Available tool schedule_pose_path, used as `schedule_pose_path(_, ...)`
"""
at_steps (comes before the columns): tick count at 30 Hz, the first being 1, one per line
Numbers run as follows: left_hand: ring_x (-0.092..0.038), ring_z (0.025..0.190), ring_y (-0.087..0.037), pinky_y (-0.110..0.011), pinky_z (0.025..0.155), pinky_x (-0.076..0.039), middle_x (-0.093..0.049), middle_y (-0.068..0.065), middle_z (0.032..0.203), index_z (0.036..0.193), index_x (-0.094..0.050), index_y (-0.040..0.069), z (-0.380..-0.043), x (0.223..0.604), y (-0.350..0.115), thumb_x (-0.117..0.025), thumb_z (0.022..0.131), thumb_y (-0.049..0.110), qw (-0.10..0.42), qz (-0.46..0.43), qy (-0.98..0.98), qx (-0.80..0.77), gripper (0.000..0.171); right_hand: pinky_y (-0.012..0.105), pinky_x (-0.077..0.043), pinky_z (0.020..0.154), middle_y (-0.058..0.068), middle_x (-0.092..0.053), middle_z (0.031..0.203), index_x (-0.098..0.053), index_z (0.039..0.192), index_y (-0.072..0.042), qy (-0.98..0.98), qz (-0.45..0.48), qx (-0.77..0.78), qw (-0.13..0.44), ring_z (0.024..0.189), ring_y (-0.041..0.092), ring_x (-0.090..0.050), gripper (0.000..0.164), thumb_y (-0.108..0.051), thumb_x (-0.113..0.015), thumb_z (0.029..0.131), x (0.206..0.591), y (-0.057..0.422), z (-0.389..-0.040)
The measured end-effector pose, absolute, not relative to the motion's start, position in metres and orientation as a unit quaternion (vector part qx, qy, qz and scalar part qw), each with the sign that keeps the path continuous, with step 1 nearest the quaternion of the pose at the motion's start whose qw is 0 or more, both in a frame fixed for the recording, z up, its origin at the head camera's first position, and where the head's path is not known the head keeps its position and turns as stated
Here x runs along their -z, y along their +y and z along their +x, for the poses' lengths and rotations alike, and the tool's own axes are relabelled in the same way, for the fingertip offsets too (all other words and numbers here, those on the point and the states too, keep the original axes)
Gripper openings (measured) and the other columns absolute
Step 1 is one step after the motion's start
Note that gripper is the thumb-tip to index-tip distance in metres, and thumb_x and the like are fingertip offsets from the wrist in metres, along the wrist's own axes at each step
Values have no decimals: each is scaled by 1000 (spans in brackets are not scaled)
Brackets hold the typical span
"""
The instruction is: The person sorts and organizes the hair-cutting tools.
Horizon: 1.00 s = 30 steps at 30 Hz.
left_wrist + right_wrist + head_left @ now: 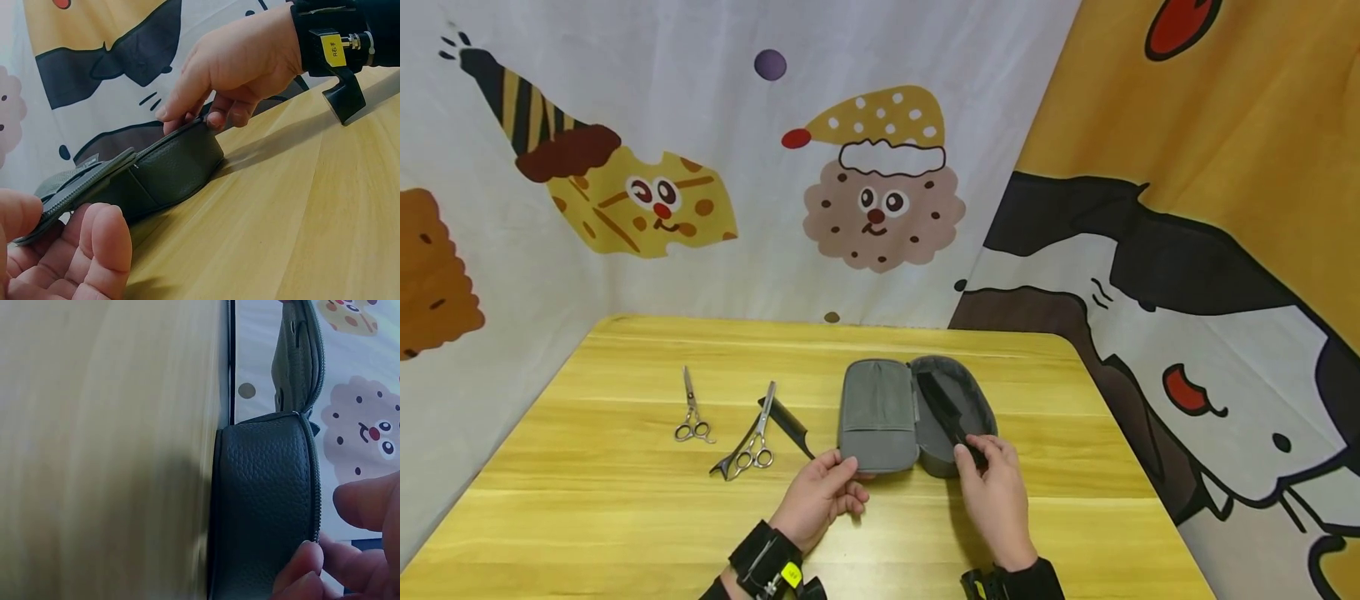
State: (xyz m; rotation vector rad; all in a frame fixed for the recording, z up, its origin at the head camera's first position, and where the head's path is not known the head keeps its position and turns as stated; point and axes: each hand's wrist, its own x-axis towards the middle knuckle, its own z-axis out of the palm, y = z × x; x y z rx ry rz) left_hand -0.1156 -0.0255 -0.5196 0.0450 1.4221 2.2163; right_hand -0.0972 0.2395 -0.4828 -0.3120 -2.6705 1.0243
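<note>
A grey zip case point(880, 454) lies unfolded on the table. My left hand point(820, 496) pinches the near edge of its left flap between thumb and fingers. In the left wrist view this flap is tilted. A black comb point(938, 400) lies aslant inside the deeper right half. At that half's near rim is my right hand point(996, 492), its fingers bent over the edge by the comb's lower end. In the right wrist view its thumb point(359, 503) stands apart from the fingers, with nothing visible between. The case wall point(269, 487) hides the comb there.
Left of the case, silver scissors point(762, 429) lie across a black comb point(788, 427) and a slim black piece with a forked end point(730, 458). A second pair of scissors point(691, 412) lies farther left on the wooden table point(625, 517). Printed cloth point(700, 83) hangs behind.
</note>
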Motion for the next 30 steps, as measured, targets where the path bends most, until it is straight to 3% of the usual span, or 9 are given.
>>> schedule_pose_path(4, -69, 80, -14, -27, 73, -61, -74, -9, 105, 118, -52, 5, -117, 520, -26, -59, 112, 27, 252, 19, 523, -814, 24, 51, -57, 94, 20, -67, 130, -77, 125, -2, -929, -93, -327, 148, 117, 37, -67, 33, -28, -70, 105, 483, 239, -98)
schedule_pose_path(10, -69, 81, -15, -27, 74, -62, -74, -10, 106, 116, -52, 5, -117, 520, -27, -58, 112, 26, 253, 21, 521, -815, 22, 58, -56, 100, 21, -65, 133, -76, 129, -6, -937, -84, -317, 121, 123, 40, -66, 35, -31, -71, 105, 481, 238, -97)
schedule_pose_path(14, -69, 80, -14, -27, 75, -62, -73, -8, 101, 115, -52, 6, -116, 520, -26, -58, 112, 27, 257, 22, 518, -815, 21, 56, -57, 98, 21, -66, 135, -80, 113, -12, -944, -77, -303, 103, 123, 41, -67, 24, -33, -70, 106, 480, 241, -94)
schedule_pose_path(17, -69, 80, -14, -27, 75, -62, -71, -7, 96, 114, -52, 7, -116, 520, -26, -58, 112, 27, 262, 23, 518, -814, 21, 45, -58, 83, 15, -73, 117, -79, 98, -13, -948, -70, -290, 109, 103, 32, -72, 22, -30, -68, 107, 480, 244, -94)
schedule_pose_path(19, -69, 80, -14, -27, 75, -62, -70, -7, 96, 114, -52, 7, -116, 519, -26, -58, 112, 27, 264, 23, 518, -813, 21, 36, -54, 74, 8, -73, 100, -78, 93, -12, -949, -58, -289, 115, 88, 24, -69, 23, -26, -67, 108, 480, 245, -95)
schedule_pose_path(21, -69, 81, -14, -27, 75, -62, -70, -7, 97, 115, -53, 6, -116, 519, -26, -59, 112, 27, 263, 23, 518, -813, 22, 34, -50, 72, 4, -73, 93, -78, 93, -11, -946, -44, -299, 114, 83, 20, -66, 23, -21, -65, 109, 481, 246, -97)
schedule_pose_path(25, -69, 82, -14, -27, 76, -62, -72, -9, 105, 119, -53, 5, -116, 518, -26, -59, 112, 26, 260, 22, 519, -814, 24, 45, -61, 92, 12, -77, 116, -80, 110, -6, -941, -21, -324, 98, 109, 31, -75, 23, -18, -61, 110, 482, 246, -99)
schedule_pose_path(28, -69, 82, -14, -27, 76, -62, -73, -10, 110, 121, -53, 4, -115, 518, -27, -58, 112, 26, 258, 22, 520, -814, 24, 57, -55, 108, 21, -69, 139, -75, 127, -1, -938, -21, -336, 83, 131, 41, -67, 29, -18, -57, 112, 482, 247, -99)
schedule_pose_path(30, -69, 82, -14, -27, 76, -62, -73, -10, 110, 120, -53, 4, -115, 519, -26, -58, 112, 26, 259, 22, 520, -813, 24, 59, -52, 112, 25, -62, 148, -71, 133, 2, -938, -22, -340, 69, 137, 45, -61, 32, -18, -55, 113, 482, 247, -98)
